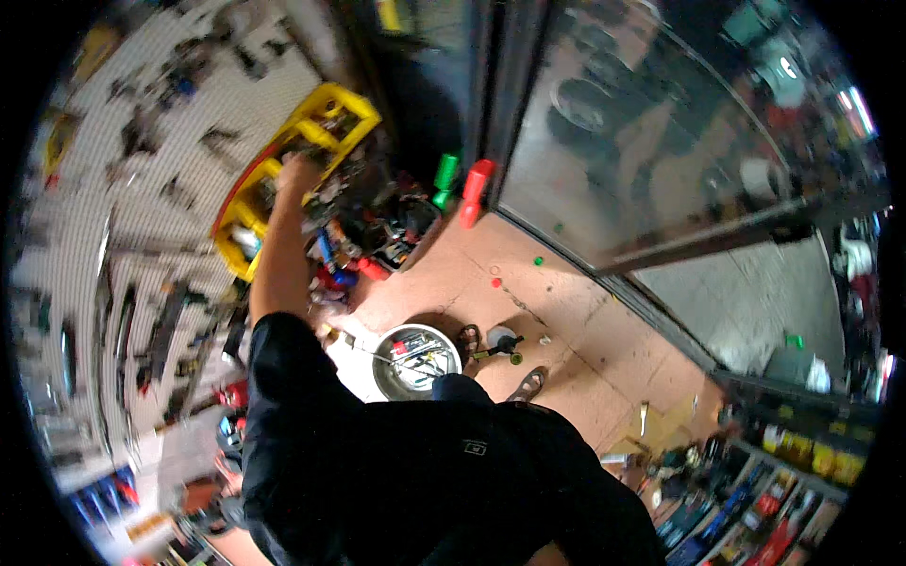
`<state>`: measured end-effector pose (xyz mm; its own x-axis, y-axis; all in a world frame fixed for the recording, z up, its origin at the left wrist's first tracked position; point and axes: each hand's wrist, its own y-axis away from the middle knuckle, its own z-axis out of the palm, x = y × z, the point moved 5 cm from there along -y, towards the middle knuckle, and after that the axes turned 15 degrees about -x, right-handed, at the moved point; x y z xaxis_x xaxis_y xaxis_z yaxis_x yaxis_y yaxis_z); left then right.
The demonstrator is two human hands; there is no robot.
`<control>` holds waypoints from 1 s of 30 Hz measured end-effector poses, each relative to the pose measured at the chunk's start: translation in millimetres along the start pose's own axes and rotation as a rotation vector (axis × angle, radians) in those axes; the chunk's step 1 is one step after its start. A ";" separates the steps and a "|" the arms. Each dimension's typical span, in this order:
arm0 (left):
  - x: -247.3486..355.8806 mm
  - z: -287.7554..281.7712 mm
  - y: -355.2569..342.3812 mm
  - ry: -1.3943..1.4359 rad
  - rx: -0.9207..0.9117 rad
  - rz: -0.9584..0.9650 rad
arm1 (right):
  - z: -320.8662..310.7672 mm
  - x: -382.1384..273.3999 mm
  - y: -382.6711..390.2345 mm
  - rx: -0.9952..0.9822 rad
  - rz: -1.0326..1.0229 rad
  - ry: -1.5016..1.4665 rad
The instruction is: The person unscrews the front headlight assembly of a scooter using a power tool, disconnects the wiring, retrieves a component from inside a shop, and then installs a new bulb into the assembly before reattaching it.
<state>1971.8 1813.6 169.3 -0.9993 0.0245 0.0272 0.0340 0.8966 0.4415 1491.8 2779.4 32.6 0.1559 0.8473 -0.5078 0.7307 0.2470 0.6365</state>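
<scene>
My left hand (300, 174) reaches far forward over a yellow compartment tray (366, 111), at its middle section. The fingers are blurred and partly lost among small dark parts, so I cannot tell whether they hold anything. Other compartments of the tray contain small mixed pieces and something white. Beside the tray is a pile of tools and parts (344, 259), including blue and red pieces. My right hand is not in view; only a small patch of skin shows at the lower edge.
A round metal basin (379, 375) of tools stands by my feet, with a dark tool (505, 347) near it. Green (445, 179) and red (478, 181) plastic pieces stand by a glass door (651, 132). Tools hang on the left wall; crowded trays (746, 500) lie right.
</scene>
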 end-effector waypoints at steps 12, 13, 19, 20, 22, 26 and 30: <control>-26.3 8.4 -86.0 -0.213 -0.023 0.187 | 64.5 -51.0 27.4 0.195 -0.022 -0.320; -24.2 5.3 -81.8 -0.197 0.004 0.192 | 64.3 -35.6 13.8 0.178 0.005 -0.240; 19.8 47.4 -15.9 0.140 0.245 0.292 | 26.8 -72.8 23.3 0.172 0.064 -0.097; 23.1 62.1 3.8 0.217 0.260 0.313 | 24.4 -66.5 22.6 0.175 0.067 -0.118; 30.2 101.6 44.9 0.382 0.260 0.339 | 12.6 -50.4 20.3 0.138 0.080 -0.093; 56.2 168.2 112.5 0.732 0.146 0.296 | -2.5 11.4 19.0 0.153 0.119 -0.089; 104.0 225.4 162.5 1.028 0.017 0.212 | -29.5 50.0 17.4 0.137 0.189 -0.205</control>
<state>1870.3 2061.5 41.7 -0.4802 -0.1981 0.8545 0.1989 0.9242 0.3260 1492.7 2839.9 35.4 0.4182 0.7560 -0.5036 0.7567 0.0167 0.6535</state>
